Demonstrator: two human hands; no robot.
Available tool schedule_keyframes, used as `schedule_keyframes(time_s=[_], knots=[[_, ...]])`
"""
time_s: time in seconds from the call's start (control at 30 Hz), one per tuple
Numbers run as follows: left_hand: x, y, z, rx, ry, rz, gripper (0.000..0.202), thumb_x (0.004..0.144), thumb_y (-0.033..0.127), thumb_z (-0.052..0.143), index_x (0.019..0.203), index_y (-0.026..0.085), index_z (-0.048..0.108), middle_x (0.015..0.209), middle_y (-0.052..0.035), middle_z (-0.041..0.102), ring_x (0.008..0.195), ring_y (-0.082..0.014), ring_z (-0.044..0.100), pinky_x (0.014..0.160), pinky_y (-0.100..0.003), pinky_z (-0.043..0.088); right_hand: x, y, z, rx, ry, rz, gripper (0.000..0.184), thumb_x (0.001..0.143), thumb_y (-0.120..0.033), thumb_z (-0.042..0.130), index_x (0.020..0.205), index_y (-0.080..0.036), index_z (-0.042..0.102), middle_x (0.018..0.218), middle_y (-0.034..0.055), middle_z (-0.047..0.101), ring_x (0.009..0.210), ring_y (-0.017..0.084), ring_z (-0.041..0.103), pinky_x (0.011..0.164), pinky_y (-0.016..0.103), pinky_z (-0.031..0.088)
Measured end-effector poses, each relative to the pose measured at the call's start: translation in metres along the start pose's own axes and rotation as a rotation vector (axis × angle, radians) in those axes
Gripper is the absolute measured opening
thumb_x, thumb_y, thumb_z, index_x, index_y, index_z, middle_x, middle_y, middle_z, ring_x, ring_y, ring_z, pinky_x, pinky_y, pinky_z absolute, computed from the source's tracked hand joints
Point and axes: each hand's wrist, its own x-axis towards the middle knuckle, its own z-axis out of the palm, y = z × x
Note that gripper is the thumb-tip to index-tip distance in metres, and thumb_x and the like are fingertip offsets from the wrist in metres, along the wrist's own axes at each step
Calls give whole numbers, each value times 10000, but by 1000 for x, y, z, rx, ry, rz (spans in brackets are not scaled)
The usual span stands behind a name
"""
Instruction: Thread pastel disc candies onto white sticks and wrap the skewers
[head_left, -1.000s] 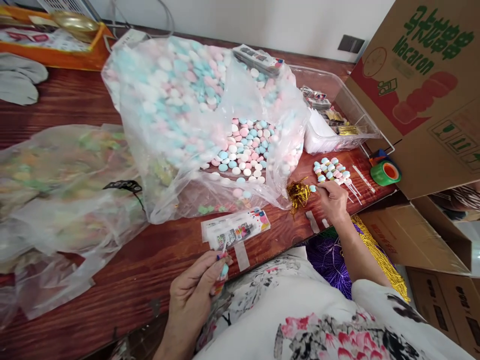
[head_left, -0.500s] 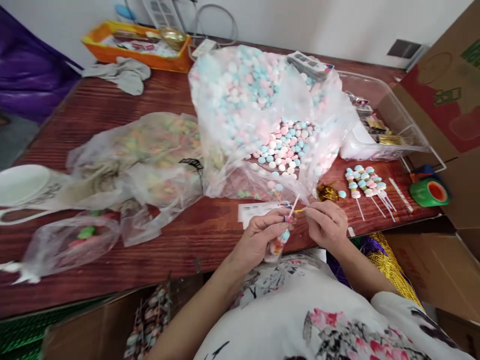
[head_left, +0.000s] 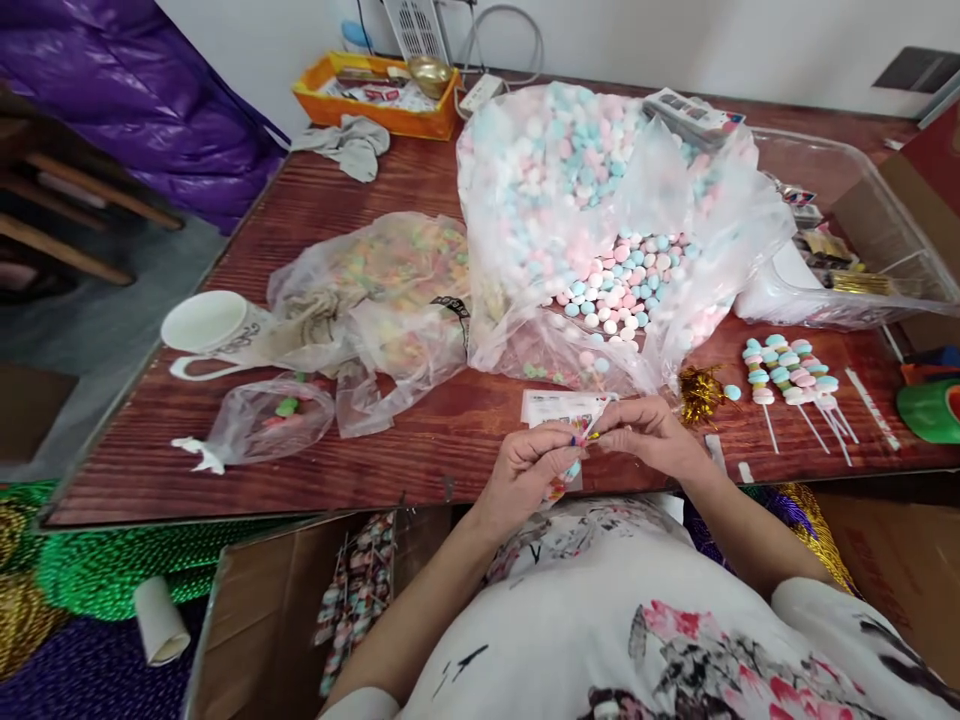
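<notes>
My left hand [head_left: 534, 462] pinches the neck of a small clear bag around a candy stick [head_left: 571, 474], its candies partly hidden below the fingers. Thumb and fingers of my right hand [head_left: 643, 436] are closed on a short yellow-gold twist tie [head_left: 592, 437] at that neck, close to the left fingertips. Right of the hands lie a bunch of gold ties [head_left: 701, 394] and one loose blue candy [head_left: 733, 392]. Several candy skewers [head_left: 791, 368] with white sticks rest farther right. Behind the hands is a printed paper [head_left: 559, 408].
A large clear bag of pastel candies [head_left: 540, 190] fills the table's middle. Left of it are a bag of gummies [head_left: 397, 265], a white mug [head_left: 214, 325] and a small bag [head_left: 247, 425]. At the right stand a clear bin [head_left: 885, 190] and green tape [head_left: 926, 412].
The view has swung left, so things appear farther right. My right hand has come in closer to my left, bringing the twist tie against the bag's neck.
</notes>
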Motion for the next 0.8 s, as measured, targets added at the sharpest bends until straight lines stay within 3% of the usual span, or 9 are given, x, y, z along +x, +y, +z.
schedule_keyframes(time_s=[0.13,0.23,0.37,0.47,0.6,0.8], knots=[[-1,-1,0,10,56,-7,208,766,355,695,715,156,726,794,-39,607,502,-62,449,366,-180,298,-4,4,4,10,20,8,142,802,-321,690,779,-192,747,679,0,653,632,115,569,629,247,458],[-2,0,1,14,33,-33,223,782,358,680,704,151,699,768,-14,560,480,-44,426,367,-172,305,-9,5,12,25,34,3,142,803,-320,692,765,-190,732,697,-1,640,655,114,552,654,252,451],[-3,-3,4,18,39,-34,266,806,382,658,678,148,669,747,-2,529,484,-47,420,383,-173,335,-16,10,24,139,101,87,232,836,-415,649,804,-196,720,702,5,652,639,115,557,599,235,449],[-4,-8,4,93,64,49,267,825,377,638,678,158,679,746,-18,551,553,-87,475,450,-197,397,-20,19,26,294,133,176,311,867,-475,590,883,-195,723,737,28,692,632,120,610,514,208,436],[-3,-14,2,275,18,264,236,872,315,588,738,168,717,795,-68,642,748,-171,582,704,-282,492,-22,25,22,452,152,238,422,854,-555,558,855,-167,723,668,46,691,549,123,615,436,198,408],[-2,-19,3,336,19,402,170,875,249,583,880,183,740,858,-77,688,815,-185,626,764,-299,497,-17,19,14,263,107,215,224,766,-397,715,742,-175,717,598,-7,648,495,79,524,488,195,448]])
